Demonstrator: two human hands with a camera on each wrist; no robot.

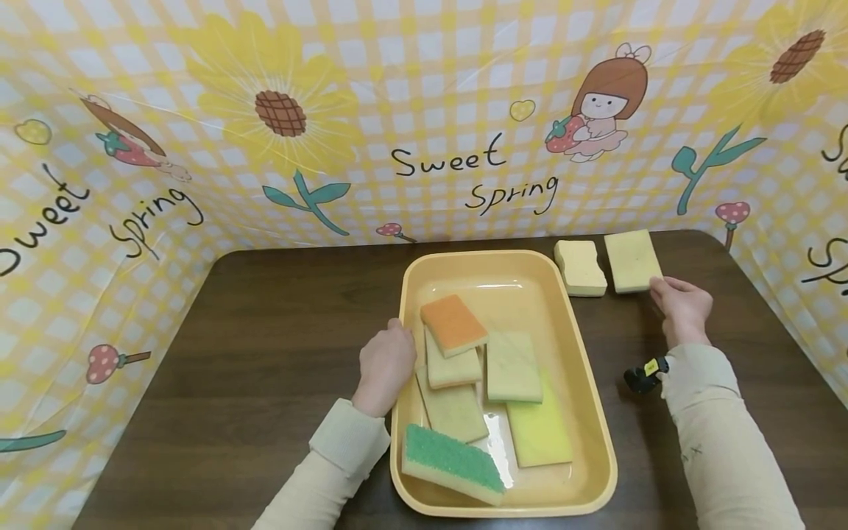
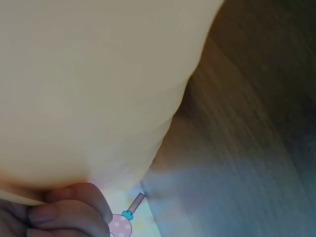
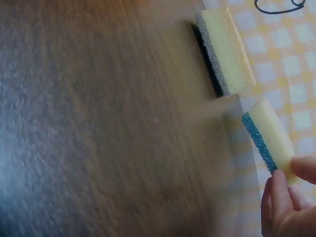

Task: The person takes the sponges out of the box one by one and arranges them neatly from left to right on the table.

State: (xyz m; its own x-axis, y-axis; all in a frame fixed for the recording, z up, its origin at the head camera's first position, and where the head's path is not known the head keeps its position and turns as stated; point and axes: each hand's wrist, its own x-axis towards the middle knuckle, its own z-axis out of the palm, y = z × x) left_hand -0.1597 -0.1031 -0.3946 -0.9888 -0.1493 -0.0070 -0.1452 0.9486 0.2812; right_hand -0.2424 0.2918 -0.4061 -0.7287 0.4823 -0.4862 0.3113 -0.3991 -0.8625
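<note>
My right hand pinches a pale yellow sponge by its near right corner, at the table's back right. In the right wrist view that sponge shows a blue scouring layer underneath, between thumb and fingers. Just left of it lies another cream sponge with notched sides and a grey scouring layer. My left hand grips the left rim of a yellow plastic tray; in the left wrist view its curled fingers hold the tray's edge.
Inside the tray lie an orange-topped sponge, a green-topped sponge, a bright yellow sponge and several pale ones, some overlapping. The dark wooden table meets a patterned yellow checked cloth at the back and sides.
</note>
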